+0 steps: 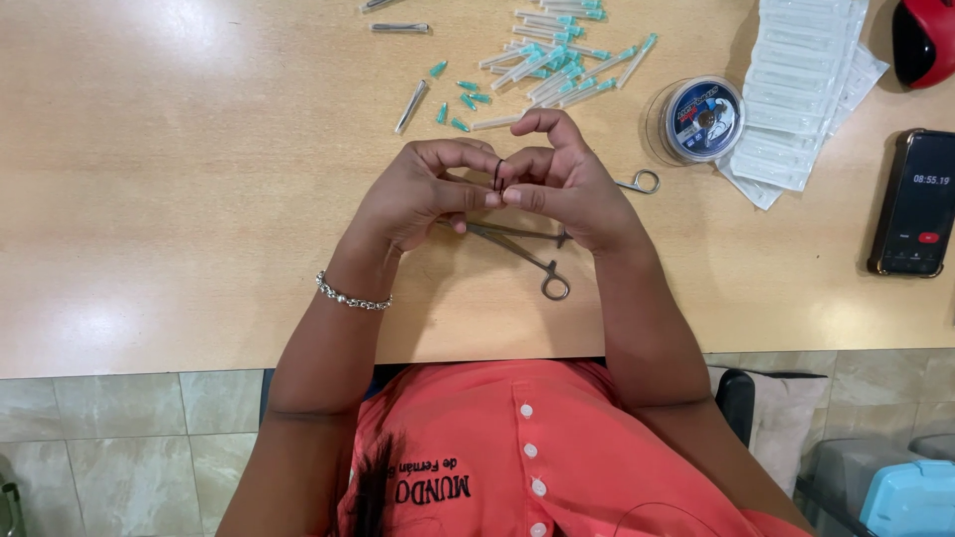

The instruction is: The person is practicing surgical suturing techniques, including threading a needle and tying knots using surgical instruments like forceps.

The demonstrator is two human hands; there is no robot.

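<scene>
My left hand (423,191) and my right hand (562,179) meet over the wooden table (199,199), fingertips pressed together. Between them they pinch a small dark curved thing (498,175), thin like a thread loop or a bent needle; I cannot tell which. Metal forceps (527,257) with ring handles lie on the table under my hands, partly hidden by them. A second metal ring handle (645,182) sticks out beside my right hand. A beaded bracelet (352,295) circles my left wrist.
A heap of capped needles with teal hubs (557,62) lies at the far middle. A round clear spool of thread (701,118) stands right of it, beside a stack of white sealed packets (801,89). A phone (915,204) and a red object (925,40) lie at the right edge.
</scene>
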